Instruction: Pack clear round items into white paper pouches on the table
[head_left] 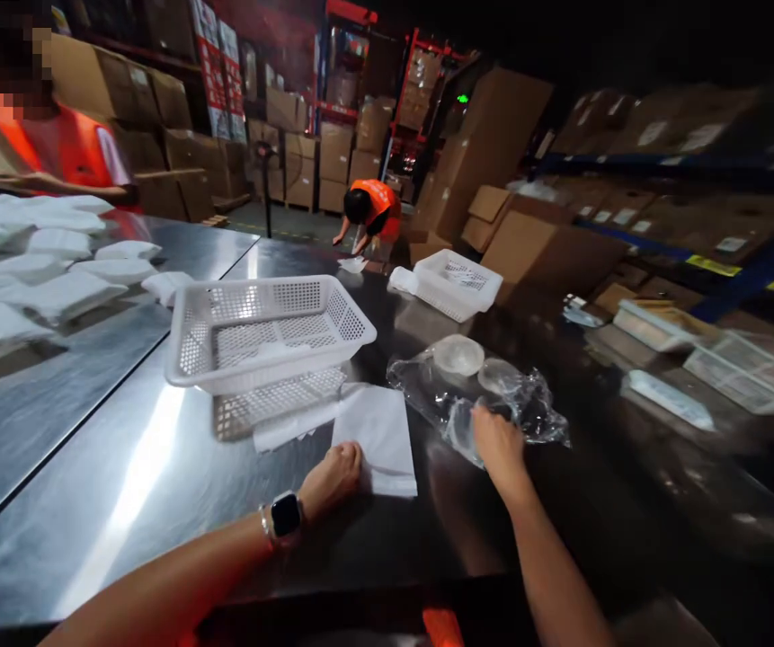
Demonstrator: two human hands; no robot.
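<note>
My left hand [333, 474], with a watch on its wrist, is closed at the left edge of a flat white bag [381, 440] lying on the metal table. My right hand [498, 442] has its fingers curled round the edge of a clear round plastic piece [462, 424]; the fingertips are partly hidden. Under it spreads a crumpled clear plastic bag [541, 415]. Two more translucent round pieces, a larger one [458, 356] and a smaller one [498, 376], lie on that clear bag. Behind the white bag stands a white perforated basket [271, 370].
Many white packets [76, 292] cover the left side of the table [117, 431]. A smaller white basket [458, 286] stands farther back. Clear plastic containers [757, 368] sit at the right. Two people in orange vests work across the table, one at left [83, 148], one at the back [383, 202].
</note>
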